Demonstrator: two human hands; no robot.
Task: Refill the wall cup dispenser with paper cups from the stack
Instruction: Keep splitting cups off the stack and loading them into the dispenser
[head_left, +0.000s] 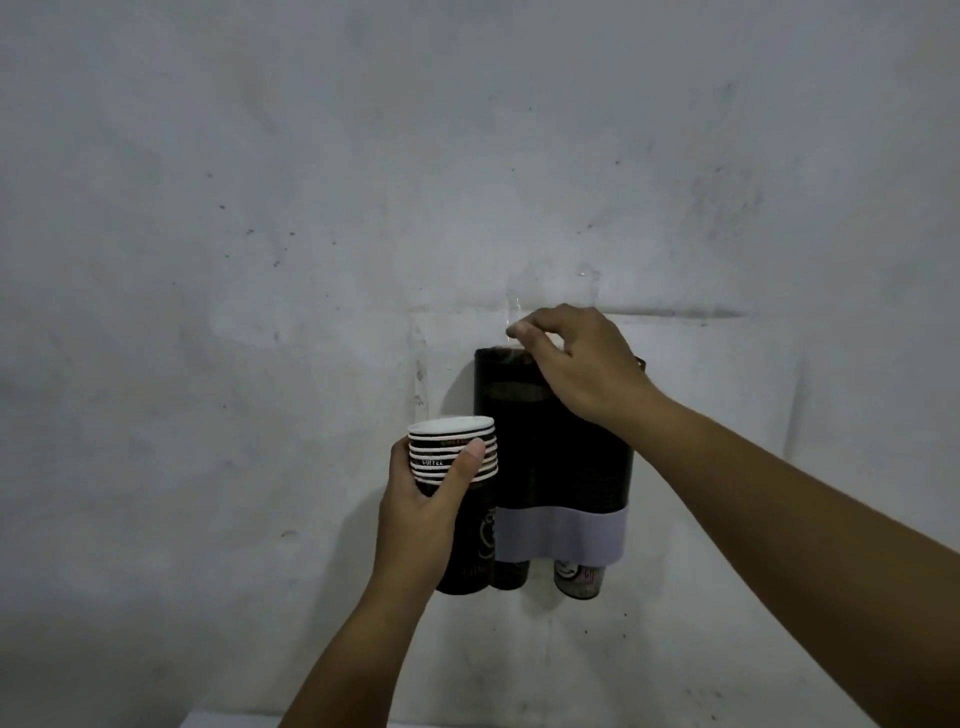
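Nearest, at the bottom edge: a pale ledge (234, 721), only a thin strip showing.

Coming up from below, the left hand (423, 512), wrapped around a stack of paper cups (460, 499), thumb pressing on the white rims near the top, other fingers hidden behind. Stack standing upright, dark cups with white rolled rims, the word "COFFEE" readable on one of them. Held just beside the left side of the dispenser, lower than its top opening.

Reaching in from the right, the right hand (574, 364), resting at the top of the wall dispenser (563, 457). Fingers curled downward over the rim, thumb and forefinger nearly pinched together; holding something or not, impossible to tell.

Further back, the dispenser itself: two dark see-through tubes side by side, hanging on the wall, joined low by a pale band (563, 535). Ribbed shapes of cups showing dimly inside. Under the band, two cup bottoms (579, 579) sticking out, one per tube.

Behind everything, a grey wall (311, 208), marked with small dark spots and scuffs.
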